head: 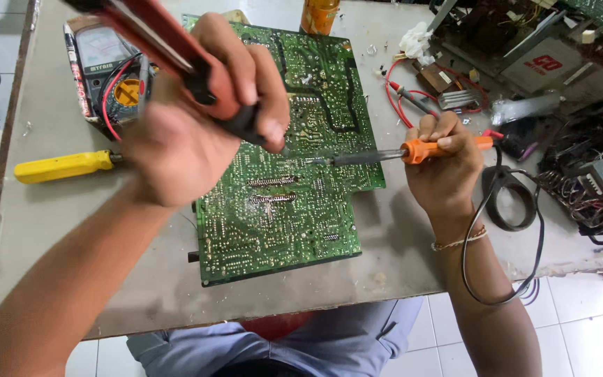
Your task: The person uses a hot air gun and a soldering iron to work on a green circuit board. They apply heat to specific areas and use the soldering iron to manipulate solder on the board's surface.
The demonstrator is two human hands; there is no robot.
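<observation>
Left hand (197, 105) raised, fist clenched; right hand (444, 164) low, gripping.

Glossy green circuit board (280, 209), orange plastic iron handle (420, 149), matt grey table (57, 230)

Running off the top edge: red desoldering pump (149, 33) and orange can (319, 14). Hiding behind left hand (197, 112): pump's tip, part of green circuit board (280, 209).

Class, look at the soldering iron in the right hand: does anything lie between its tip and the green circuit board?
Nothing visible does. The right hand holds the soldering iron, its tip at the circuit board. The left hand holds a red tool above the board.
</observation>
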